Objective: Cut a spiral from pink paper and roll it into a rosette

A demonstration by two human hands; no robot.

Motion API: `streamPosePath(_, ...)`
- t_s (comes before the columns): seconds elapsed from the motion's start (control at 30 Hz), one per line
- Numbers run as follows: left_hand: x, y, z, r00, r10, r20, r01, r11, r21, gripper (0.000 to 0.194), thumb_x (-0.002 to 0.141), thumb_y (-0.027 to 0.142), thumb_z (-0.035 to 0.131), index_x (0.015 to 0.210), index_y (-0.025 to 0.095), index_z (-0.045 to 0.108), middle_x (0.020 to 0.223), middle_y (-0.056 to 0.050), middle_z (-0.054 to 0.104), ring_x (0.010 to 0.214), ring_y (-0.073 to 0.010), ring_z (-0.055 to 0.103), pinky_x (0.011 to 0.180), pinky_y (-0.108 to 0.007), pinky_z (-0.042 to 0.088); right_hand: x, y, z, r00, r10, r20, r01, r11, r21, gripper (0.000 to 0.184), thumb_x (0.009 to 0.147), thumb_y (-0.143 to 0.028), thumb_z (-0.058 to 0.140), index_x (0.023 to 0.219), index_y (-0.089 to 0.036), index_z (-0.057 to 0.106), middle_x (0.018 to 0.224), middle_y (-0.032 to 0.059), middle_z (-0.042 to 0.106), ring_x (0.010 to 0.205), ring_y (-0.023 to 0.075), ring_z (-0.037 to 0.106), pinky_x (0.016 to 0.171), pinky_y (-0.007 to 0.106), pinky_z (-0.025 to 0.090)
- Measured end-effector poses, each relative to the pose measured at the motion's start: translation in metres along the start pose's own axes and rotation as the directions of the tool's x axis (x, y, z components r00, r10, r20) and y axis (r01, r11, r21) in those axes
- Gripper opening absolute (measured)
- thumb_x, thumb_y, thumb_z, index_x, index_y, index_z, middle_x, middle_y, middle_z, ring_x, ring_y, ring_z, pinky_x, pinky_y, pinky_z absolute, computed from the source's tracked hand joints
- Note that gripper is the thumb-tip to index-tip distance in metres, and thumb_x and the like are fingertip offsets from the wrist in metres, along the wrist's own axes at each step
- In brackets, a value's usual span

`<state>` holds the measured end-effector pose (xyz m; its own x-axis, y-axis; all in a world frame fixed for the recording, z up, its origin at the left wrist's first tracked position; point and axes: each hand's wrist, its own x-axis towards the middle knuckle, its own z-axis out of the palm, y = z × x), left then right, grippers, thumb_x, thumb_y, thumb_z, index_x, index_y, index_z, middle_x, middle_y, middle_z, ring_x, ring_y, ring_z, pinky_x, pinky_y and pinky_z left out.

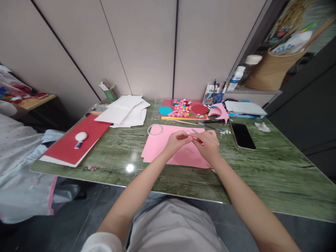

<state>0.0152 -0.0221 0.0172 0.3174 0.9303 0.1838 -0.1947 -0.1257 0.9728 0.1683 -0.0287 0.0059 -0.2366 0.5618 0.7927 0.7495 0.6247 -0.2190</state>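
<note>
Both my hands meet over a pink paper sheet (157, 147) lying on the green table (275, 175). My left hand (176, 140) and my right hand (208, 144) pinch a small strip of pink paper (193, 136) between their fingertips. A thin metal tool, perhaps tweezers (194, 131), pokes out behind the fingers; which hand holds it I cannot tell. A roll of clear tape (155, 129) rests on the sheet's far left corner.
A red board (65, 148) with a white glue bottle (81, 137) lies left. White sheets (126, 111) sit behind. A red tray of small pink paper pieces (181, 109), pens (212, 121) and a black phone (243, 135) lie to the right.
</note>
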Motion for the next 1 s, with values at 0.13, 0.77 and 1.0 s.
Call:
streamPosePath(0.13,-0.0001,-0.001,0.0004,1.0,-0.003,-0.031,0.003,1.0,-0.007,0.025,0.062,0.035,0.066,0.066,0.013,0.055,0.067,0.001,0.054,0.066,-0.0092,0.047,0.065,-0.025,0.036,-0.0002,-0.0011,-0.0003,0.999,0.022,-0.025,-0.022,1.0,0.003,0.014,0.079,-0.029,0.055,0.087,-0.021,0.064,0.051,-0.0039,0.052,0.052,0.0101,0.049,0.07,0.03,0.033)
streamPosePath(0.77,0.0006,-0.0027,0.0016,0.999,-0.014,0.032,0.015,0.999,-0.04,0.029,0.06,0.036,0.068,0.069,0.013,0.052,0.065,0.002,0.052,0.067,-0.0094,0.049,0.066,-0.025,0.037,0.0005,-0.0025,0.0002,0.993,-0.102,0.065,0.104,0.994,-0.02,0.014,0.081,-0.02,0.05,0.092,-0.021,0.06,0.06,-0.0011,0.06,0.058,0.0114,0.053,0.07,0.03,0.034)
streamPosePath(1.0,0.0011,-0.004,0.0013,0.999,-0.04,0.034,0.043,0.995,-0.09,0.026,0.059,0.032,0.069,0.071,0.012,0.058,0.07,0.0,0.057,0.07,-0.0106,0.051,0.07,-0.027,0.038,0.0002,-0.0006,0.0004,0.992,-0.112,0.055,0.113,0.994,-0.014,0.012,0.08,-0.019,0.052,0.088,-0.021,0.061,0.06,-0.0013,0.06,0.058,0.0111,0.053,0.072,0.03,0.034)
